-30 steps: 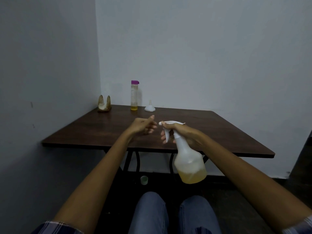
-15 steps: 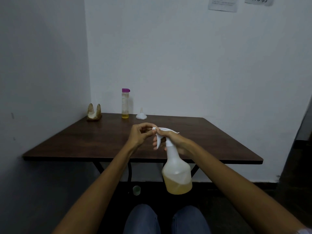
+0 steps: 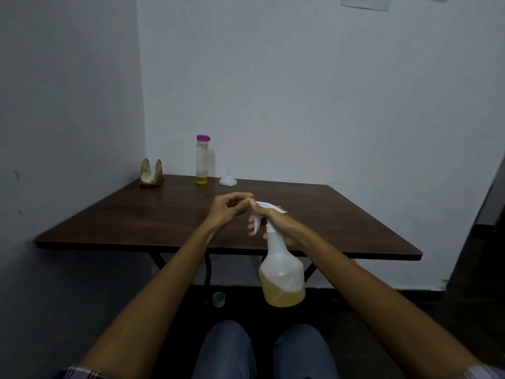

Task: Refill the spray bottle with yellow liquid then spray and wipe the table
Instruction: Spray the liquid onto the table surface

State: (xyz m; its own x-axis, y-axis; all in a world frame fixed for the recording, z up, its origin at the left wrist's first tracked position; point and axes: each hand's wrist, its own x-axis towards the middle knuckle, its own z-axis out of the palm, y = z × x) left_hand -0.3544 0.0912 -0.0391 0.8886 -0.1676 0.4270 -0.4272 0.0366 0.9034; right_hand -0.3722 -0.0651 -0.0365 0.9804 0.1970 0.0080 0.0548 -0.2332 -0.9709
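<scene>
My right hand (image 3: 276,222) grips the spray bottle (image 3: 281,269) by its neck (yellow liquid low inside), above the table (image 3: 164,214) edge; my left hand (image 3: 232,209) pinches its nozzle.

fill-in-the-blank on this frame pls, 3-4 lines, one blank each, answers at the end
1. The right hand holds the spray bottle by its ____.
2. The left hand touches the sprayer's ____.
3. The tall bottle on the table has a ____ cap.
4. The funnel stands ____ of that bottle.

Answers: neck; nozzle; purple; right
</scene>
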